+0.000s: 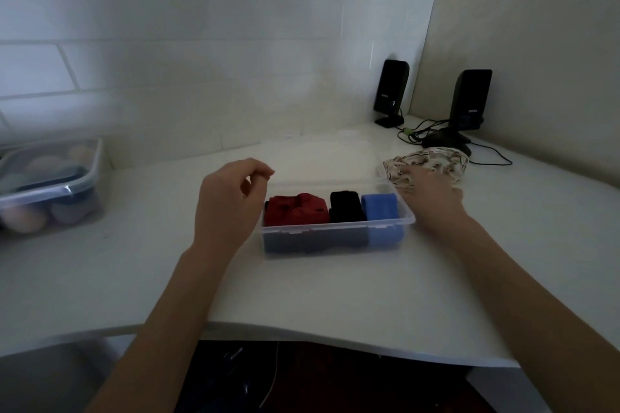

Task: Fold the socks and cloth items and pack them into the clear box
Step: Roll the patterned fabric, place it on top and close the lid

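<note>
A clear box stands on the white desk, its clear lid lying open behind it. Inside lie a folded red cloth, a rolled black item and a folded blue item. My left hand hovers at the box's left end, fingers loosely curled, holding nothing. My right hand rests just right of the box, its fingers on a patterned cream cloth that lies crumpled on the desk behind it. Whether the fingers grip the cloth is blurred.
A second clear container with rounded items sits at the far left. Two black speakers with cables stand at the back right corner. The desk's curved front edge runs below my forearms.
</note>
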Tool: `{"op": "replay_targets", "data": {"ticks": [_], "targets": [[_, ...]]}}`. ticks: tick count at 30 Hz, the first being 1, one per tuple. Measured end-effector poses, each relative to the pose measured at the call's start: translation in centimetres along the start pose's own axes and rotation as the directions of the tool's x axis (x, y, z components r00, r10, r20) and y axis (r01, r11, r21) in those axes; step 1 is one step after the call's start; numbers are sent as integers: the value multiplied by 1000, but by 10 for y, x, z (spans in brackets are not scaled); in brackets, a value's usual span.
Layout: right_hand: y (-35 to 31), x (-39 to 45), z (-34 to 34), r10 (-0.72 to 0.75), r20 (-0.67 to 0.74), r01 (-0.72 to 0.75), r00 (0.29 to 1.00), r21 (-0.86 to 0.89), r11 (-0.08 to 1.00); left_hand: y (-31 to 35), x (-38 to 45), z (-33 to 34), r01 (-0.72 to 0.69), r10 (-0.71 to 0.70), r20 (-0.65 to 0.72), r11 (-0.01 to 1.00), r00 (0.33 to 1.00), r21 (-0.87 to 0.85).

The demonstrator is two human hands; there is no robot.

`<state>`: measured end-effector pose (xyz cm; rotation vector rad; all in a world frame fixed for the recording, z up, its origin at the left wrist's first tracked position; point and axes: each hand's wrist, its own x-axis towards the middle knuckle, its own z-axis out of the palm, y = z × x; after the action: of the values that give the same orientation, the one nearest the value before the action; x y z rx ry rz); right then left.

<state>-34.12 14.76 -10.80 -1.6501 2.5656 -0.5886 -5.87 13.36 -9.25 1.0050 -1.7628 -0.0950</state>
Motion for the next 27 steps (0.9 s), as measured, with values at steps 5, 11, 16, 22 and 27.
{"op": "replay_targets", "data": {"ticks": [5,11,16,22,27], "targets": [[-4,6,8,-10,16,12,1000,-101,995,1,0,-2,1,-2,-63,1000,998,-6],[-2,5,4,-176,-336,235,925,144,961,1,1,-2,1,-2,-82,1000,997,-15],[-31,-11,-44,-98,-633,511,768,514,689,15,12,-3,-37,32,-116,998,993,-45],[-88,-27,-87,-284,-646,698,709,583,416,58,50,18,121,11,379,939,925,-322],[-102,-13,-86,-233,-594,637,770,727,254,73,71,32,315,-50,466,800,883,-511]]}}
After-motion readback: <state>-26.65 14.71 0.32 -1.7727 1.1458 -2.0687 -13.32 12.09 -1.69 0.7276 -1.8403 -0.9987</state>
